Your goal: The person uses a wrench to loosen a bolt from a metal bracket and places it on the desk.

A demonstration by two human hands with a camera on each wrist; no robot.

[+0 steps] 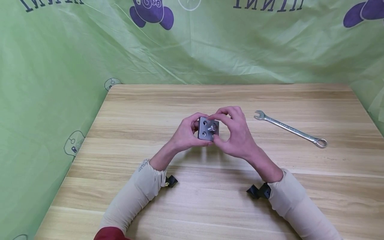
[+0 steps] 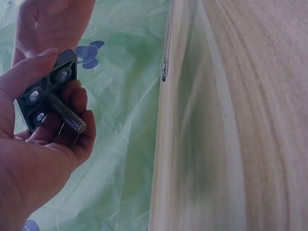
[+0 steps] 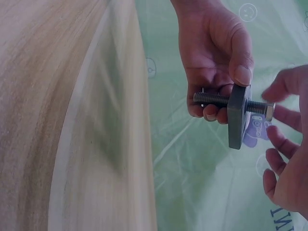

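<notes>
My left hand [image 1: 186,136] grips a dark grey square metal plate [image 1: 204,134] by its edges, above the table. The plate has several holes. A hex bolt [image 3: 269,112] passes through it, its head standing off the face on my right hand's side. Out of the other face sticks the threaded shank [image 2: 67,113], near my left fingers. My right hand [image 1: 239,137] is at the bolt head, thumb and fingers spread around it with gaps visible in the right wrist view. Whether a fingertip touches the head is unclear.
A combination wrench [image 1: 291,129] lies on the wood-grain table [image 1: 210,206], to the right of my hands. Green printed cloth [image 1: 192,50] hangs behind the table and along its left side.
</notes>
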